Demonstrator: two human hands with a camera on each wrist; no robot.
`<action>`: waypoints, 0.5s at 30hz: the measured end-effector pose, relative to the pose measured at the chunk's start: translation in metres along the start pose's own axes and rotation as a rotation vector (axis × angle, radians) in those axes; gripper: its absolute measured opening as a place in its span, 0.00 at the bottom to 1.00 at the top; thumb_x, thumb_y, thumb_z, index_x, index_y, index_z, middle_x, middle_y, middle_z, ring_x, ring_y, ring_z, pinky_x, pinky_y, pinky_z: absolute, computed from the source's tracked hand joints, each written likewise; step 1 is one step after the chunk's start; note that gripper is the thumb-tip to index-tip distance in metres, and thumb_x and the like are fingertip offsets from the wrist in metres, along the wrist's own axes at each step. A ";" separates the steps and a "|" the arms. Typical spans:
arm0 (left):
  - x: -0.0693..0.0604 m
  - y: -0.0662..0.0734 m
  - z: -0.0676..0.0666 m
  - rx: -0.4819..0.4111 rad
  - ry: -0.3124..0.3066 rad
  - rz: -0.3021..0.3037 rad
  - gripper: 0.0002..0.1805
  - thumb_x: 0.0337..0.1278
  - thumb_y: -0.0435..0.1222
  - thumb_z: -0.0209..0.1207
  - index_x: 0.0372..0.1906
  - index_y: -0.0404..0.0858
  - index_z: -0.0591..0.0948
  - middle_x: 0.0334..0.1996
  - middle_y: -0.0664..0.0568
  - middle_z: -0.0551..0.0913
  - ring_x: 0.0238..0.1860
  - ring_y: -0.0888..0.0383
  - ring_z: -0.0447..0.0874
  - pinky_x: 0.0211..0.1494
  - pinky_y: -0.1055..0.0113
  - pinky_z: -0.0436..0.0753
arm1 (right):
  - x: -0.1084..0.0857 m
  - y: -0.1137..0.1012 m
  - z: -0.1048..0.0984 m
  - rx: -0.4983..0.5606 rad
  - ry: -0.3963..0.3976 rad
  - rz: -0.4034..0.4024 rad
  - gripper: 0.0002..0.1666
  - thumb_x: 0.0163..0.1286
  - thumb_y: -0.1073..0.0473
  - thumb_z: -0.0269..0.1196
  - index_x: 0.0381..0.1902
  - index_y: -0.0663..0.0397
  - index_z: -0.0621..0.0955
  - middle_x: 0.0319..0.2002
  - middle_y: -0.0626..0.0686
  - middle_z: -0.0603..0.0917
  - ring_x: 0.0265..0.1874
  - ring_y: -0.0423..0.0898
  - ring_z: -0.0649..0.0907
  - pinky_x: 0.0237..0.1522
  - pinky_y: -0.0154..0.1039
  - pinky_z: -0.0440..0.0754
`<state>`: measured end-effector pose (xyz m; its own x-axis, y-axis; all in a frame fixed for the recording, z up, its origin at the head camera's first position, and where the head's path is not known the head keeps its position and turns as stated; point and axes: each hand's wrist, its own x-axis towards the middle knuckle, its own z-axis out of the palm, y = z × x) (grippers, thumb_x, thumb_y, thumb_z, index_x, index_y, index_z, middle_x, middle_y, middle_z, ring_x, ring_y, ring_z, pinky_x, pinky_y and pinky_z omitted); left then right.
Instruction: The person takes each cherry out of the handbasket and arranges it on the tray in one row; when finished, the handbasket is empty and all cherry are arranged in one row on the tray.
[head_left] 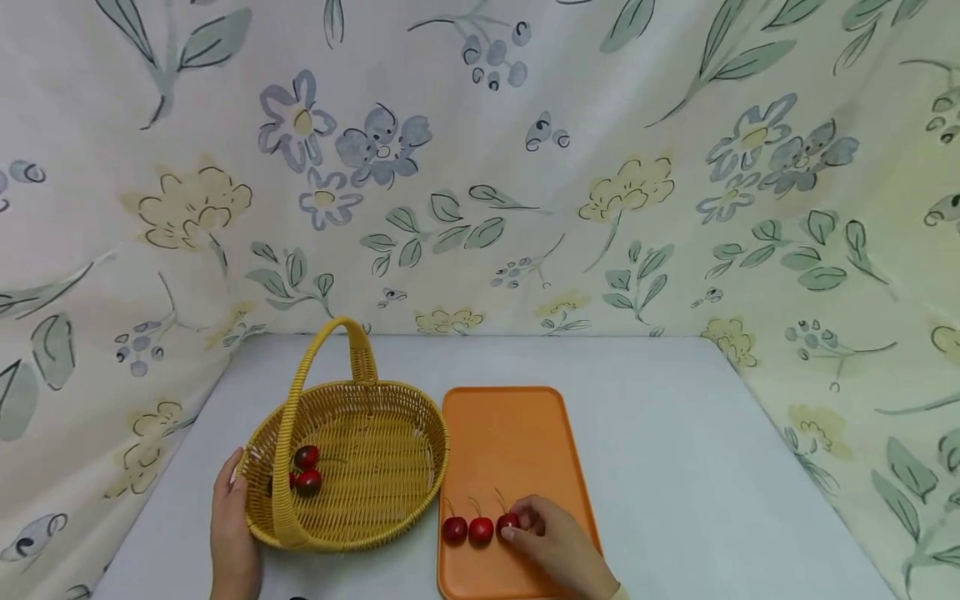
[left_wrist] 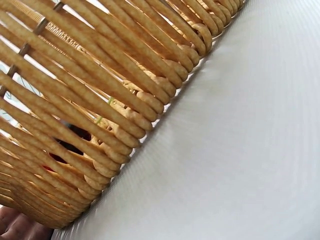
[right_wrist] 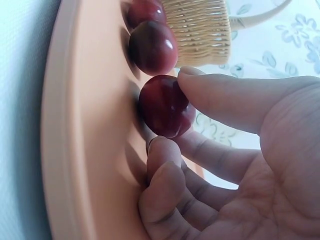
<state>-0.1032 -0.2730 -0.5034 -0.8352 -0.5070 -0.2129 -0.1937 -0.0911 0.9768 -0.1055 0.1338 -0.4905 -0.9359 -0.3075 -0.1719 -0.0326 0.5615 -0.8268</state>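
My right hand (head_left: 553, 537) pinches a dark red cherry (right_wrist: 165, 106) between thumb and fingers, low over the orange tray (head_left: 510, 442). To its left on the tray sit two more cherries with stems, a brighter one (head_left: 481, 531) and a darker one (head_left: 454, 530). My left hand (head_left: 234, 521) rests against the left outer side of the yellow woven basket (head_left: 375, 500); only some fingertips (left_wrist: 22, 225) show in the left wrist view. Inside the basket, at its left, lie several dark red cherries (head_left: 308, 482), partly hidden by the tall handle (head_left: 288, 433).
The basket stands directly left of the tray, close to its edge. Both are on a white table (head_left: 675, 458), which extends to the right of the tray. A floral cloth (head_left: 480, 167) hangs behind and along both sides. A small dark object (head_left: 297, 597) shows at the bottom edge.
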 end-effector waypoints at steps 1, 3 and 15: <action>0.000 0.001 0.000 0.001 0.002 -0.002 0.28 0.72 0.58 0.31 0.74 0.63 0.52 0.75 0.68 0.48 0.74 0.62 0.51 0.67 0.79 0.63 | 0.000 0.000 0.000 -0.004 0.000 0.004 0.16 0.64 0.45 0.65 0.41 0.49 0.79 0.31 0.45 0.76 0.28 0.38 0.73 0.28 0.30 0.71; 0.000 0.001 -0.001 -0.016 0.006 -0.016 0.28 0.72 0.58 0.31 0.73 0.64 0.53 0.75 0.68 0.48 0.73 0.62 0.51 0.67 0.79 0.63 | 0.001 0.000 0.001 -0.003 0.000 0.007 0.16 0.64 0.45 0.65 0.41 0.49 0.79 0.31 0.46 0.76 0.28 0.38 0.73 0.28 0.30 0.71; 0.001 -0.003 -0.003 0.048 -0.013 0.039 0.29 0.72 0.58 0.30 0.74 0.62 0.51 0.75 0.63 0.48 0.73 0.60 0.53 0.56 0.87 0.67 | 0.010 -0.040 -0.037 -0.062 0.017 -0.089 0.29 0.68 0.44 0.60 0.57 0.59 0.72 0.38 0.51 0.76 0.28 0.42 0.77 0.24 0.33 0.76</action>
<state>-0.1016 -0.2756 -0.5065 -0.8492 -0.4982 -0.1752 -0.1849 -0.0304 0.9823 -0.1261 0.1365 -0.4392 -0.9343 -0.3452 -0.0894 -0.1370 0.5790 -0.8038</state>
